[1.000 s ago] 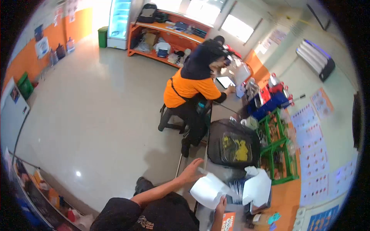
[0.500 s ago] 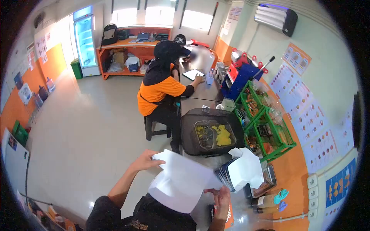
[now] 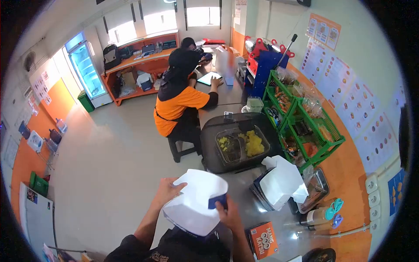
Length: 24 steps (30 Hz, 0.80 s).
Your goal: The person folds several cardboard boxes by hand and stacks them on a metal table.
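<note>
In front of my body I hold a white paper food box (image 3: 194, 214), partly folded, with curved sides and a dark blue outer patch near its right edge. My left hand (image 3: 169, 192) grips its upper left edge between thumb and fingers. On the right side, my right hand (image 3: 229, 215) is closed on the wall by the dark blue patch. Right of it, a stack of white paper boxes (image 3: 281, 183) with dark outsides stands on the metal table. A closed orange box (image 3: 263, 240) with white lettering lies near my right forearm.
A black tub (image 3: 210, 148) holds a clear tray with yellow food. Green baskets (image 3: 325, 146) with packets line the wall. Capped bottles (image 3: 316, 216) and a metal tray (image 3: 325, 178) stand at right. A co-worker in an orange shirt (image 3: 179, 107) sits ahead, touching a tablet (image 3: 209, 78).
The white sheet has been bent into a more box-like shape. My right hand has moved up and left onto its side, uncovering the orange box. The view has shifted.
</note>
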Each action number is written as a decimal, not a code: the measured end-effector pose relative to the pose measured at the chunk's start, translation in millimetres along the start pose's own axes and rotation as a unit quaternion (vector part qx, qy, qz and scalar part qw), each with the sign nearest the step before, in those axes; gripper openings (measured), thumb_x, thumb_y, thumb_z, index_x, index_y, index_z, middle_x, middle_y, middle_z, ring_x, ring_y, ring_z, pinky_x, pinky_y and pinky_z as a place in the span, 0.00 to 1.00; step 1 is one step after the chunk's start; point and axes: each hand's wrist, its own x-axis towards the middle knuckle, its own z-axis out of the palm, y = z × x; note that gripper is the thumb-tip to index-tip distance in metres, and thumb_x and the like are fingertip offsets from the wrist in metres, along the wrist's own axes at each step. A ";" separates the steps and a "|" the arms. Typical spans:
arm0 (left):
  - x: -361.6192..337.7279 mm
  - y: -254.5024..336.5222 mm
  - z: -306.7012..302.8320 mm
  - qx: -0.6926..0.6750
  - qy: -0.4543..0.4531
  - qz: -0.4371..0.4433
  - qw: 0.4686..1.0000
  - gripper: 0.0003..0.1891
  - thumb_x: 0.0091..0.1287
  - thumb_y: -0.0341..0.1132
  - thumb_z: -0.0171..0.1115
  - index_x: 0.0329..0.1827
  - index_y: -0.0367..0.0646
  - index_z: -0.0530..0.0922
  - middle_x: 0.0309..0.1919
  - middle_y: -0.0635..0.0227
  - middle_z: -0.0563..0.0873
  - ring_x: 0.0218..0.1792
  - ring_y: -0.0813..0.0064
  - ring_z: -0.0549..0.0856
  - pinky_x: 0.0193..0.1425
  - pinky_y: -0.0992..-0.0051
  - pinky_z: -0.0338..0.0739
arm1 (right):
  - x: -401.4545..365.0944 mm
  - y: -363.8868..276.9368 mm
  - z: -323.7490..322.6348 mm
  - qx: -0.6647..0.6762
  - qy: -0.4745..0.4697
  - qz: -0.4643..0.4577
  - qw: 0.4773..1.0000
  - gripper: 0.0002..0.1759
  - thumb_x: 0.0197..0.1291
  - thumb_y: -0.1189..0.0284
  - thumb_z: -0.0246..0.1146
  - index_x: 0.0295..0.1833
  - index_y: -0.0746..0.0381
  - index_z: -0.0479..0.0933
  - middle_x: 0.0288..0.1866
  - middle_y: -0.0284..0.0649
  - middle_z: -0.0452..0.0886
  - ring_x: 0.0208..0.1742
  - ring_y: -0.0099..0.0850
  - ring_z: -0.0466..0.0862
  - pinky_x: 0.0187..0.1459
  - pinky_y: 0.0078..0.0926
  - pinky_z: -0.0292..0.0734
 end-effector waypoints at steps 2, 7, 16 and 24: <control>-4.5 2.0 -0.6 -0.075 -0.006 -0.024 0.997 0.13 0.58 0.38 0.69 0.41 0.38 0.85 0.19 0.67 0.83 0.21 0.82 0.80 0.25 0.76 0.74 | 6.4 13.9 -0.5 -0.034 0.044 -0.004 0.998 0.14 0.63 0.70 0.59 0.48 0.70 0.72 0.27 0.38 0.78 0.27 0.24 0.76 0.30 0.25 0.71; -5.1 -18.4 -16.6 -0.004 -0.050 0.006 0.999 0.14 0.59 0.39 0.68 0.39 0.35 0.84 0.19 0.64 0.83 0.20 0.82 0.78 0.25 0.75 0.72 | 13.3 19.3 -12.3 -0.054 0.072 -0.004 0.996 0.13 0.65 0.67 0.56 0.43 0.69 0.74 0.25 0.53 0.77 0.25 0.47 0.80 0.25 0.37 0.68; -2.1 -36.1 7.4 0.010 -0.005 0.049 0.999 0.11 0.61 0.33 0.58 0.39 0.32 0.79 0.23 0.61 0.82 0.25 0.76 0.82 0.30 0.73 0.75 | -6.2 -20.4 20.5 -0.103 0.029 -0.133 0.985 0.09 0.63 0.76 0.56 0.47 0.66 0.76 0.27 0.52 0.79 0.26 0.43 0.82 0.28 0.34 0.74; -1.1 -13.8 1.0 -0.418 -0.152 -0.092 0.891 0.14 0.63 0.29 0.60 0.51 0.37 0.75 0.37 0.64 0.83 0.37 0.74 0.84 0.35 0.77 0.80 | -24.8 -19.0 49.1 -0.092 -0.022 -0.164 0.982 0.13 0.62 0.78 0.54 0.52 0.63 0.74 0.37 0.53 0.81 0.38 0.46 0.83 0.39 0.35 0.78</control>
